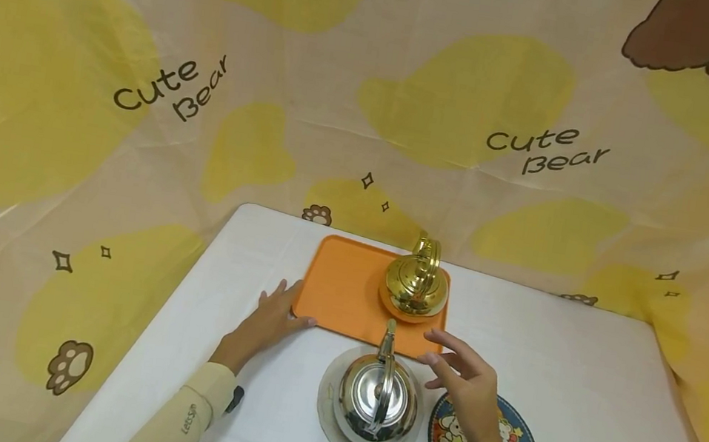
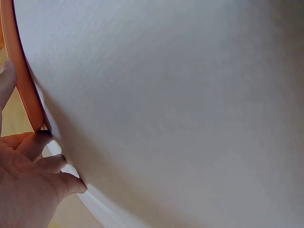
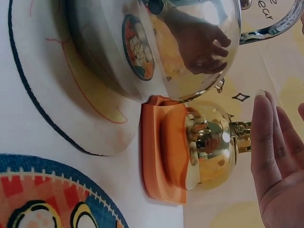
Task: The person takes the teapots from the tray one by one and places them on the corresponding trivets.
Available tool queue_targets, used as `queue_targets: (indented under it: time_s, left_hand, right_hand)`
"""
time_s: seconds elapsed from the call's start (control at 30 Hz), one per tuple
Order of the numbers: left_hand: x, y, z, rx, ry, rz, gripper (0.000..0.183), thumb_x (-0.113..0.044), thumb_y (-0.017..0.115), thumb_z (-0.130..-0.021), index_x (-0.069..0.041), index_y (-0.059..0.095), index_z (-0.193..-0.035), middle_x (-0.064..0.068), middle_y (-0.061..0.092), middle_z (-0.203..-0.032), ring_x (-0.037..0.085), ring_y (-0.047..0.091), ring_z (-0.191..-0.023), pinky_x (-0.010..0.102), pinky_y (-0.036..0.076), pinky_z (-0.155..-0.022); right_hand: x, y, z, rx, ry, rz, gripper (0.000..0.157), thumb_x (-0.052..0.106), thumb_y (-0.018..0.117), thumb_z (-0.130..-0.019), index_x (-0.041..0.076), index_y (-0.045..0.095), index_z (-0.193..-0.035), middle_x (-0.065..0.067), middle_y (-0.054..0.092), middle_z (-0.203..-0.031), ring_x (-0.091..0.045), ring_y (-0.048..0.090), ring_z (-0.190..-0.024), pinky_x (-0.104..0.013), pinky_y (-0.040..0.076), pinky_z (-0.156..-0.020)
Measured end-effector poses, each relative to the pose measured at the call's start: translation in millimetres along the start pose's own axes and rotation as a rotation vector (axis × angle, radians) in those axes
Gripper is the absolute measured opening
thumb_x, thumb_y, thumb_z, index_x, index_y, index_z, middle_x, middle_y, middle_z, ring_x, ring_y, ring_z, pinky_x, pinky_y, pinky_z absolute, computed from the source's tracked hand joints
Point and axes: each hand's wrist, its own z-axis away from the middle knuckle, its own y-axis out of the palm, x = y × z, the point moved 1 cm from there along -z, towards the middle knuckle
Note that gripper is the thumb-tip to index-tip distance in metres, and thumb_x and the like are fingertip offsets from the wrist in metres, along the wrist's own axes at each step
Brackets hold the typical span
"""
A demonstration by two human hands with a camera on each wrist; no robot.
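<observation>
An orange tray (image 1: 339, 286) lies near the back of the table, and a gold kettle (image 1: 416, 289) stands on its right part. My left hand (image 1: 269, 322) is at the tray's near left corner, thumb along the front edge and fingers by the left side. In the left wrist view its fingertips meet the tray rim (image 2: 23, 80). A silver kettle (image 1: 363, 412) sits on a pale round mat in front of the tray. My right hand (image 1: 470, 386) hovers to the right of that kettle, near the tray's right corner, fingers loosely bent around nothing.
Beneath my right forearm lies a round blue mat (image 1: 527, 438) with cartoon figures. The pale mat (image 1: 327, 397) under the silver kettle is beside it. A white cloth (image 1: 604, 418) covers the table. Behind hangs a yellow-patterned curtain (image 1: 332, 84).
</observation>
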Motion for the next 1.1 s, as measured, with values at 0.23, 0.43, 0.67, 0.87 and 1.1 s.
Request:
queue_targets:
  time_s: [0.23, 0.43, 0.67, 0.87, 1.1]
  left_hand:
    - [0.3, 1.2, -0.1, 0.001, -0.006, 0.005, 0.095, -0.047, 0.074, -0.098, -0.003, 0.025, -0.168, 0.02, 0.027, -0.173, 0.044, 0.011, -0.163, 0.067, 0.003, -0.129]
    - [2.0, 1.6, -0.9, -0.005, -0.002, -0.007, 0.094, -0.047, 0.073, -0.099, -0.002, 0.026, -0.167, 0.023, 0.028, -0.172, 0.046, 0.012, -0.162, 0.069, 0.004, -0.128]
    - [2.4, 0.8, -1.7, -0.008, 0.007, -0.005, 0.095, -0.047, 0.073, -0.099, -0.002, 0.026, -0.167, 0.021, 0.028, -0.172, 0.045, 0.011, -0.163, 0.069, 0.003, -0.129]
    - [1.5, 0.0, -1.4, -0.008, 0.009, -0.003, 0.095, -0.046, 0.074, -0.098, -0.002, 0.026, -0.167, 0.022, 0.028, -0.172, 0.046, 0.011, -0.162, 0.07, 0.003, -0.128]
    - [0.7, -0.2, -0.3, -0.003, 0.0, -0.001, 0.095, -0.047, 0.074, -0.099, -0.003, 0.026, -0.168, 0.021, 0.027, -0.172, 0.045, 0.011, -0.163, 0.069, 0.002, -0.128]
  right_hand:
    - [-1, -2.2, -11, -0.009, 0.0, -0.035, 0.033, 0.001, 0.066, -0.102, -0.005, 0.067, -0.135, -0.008, 0.076, -0.125, -0.012, 0.077, -0.091, -0.039, 0.066, -0.061]
    - [-2, -5.3, -23, -0.002, -0.015, -0.074, 0.035, 0.003, 0.067, -0.103, -0.002, 0.066, -0.138, -0.019, 0.072, -0.129, -0.014, 0.077, -0.093, -0.039, 0.066, -0.062]
    - [-4, -6.9, -38, -0.031, 0.017, -0.106, 0.036, 0.006, 0.068, -0.103, 0.001, 0.067, -0.14, -0.012, 0.073, -0.126, -0.016, 0.078, -0.092, -0.039, 0.066, -0.062]
    - [-6, -8.9, -50, -0.053, 0.039, -0.105, 0.037, 0.009, 0.069, -0.103, 0.004, 0.067, -0.14, -0.016, 0.072, -0.127, -0.017, 0.077, -0.092, -0.039, 0.066, -0.061]
    - [-9, -12.8, -62, -0.069, 0.048, -0.122, 0.041, 0.01, 0.071, -0.103, -0.002, 0.064, -0.141, -0.018, 0.071, -0.129, -0.022, 0.078, -0.094, -0.038, 0.066, -0.061]
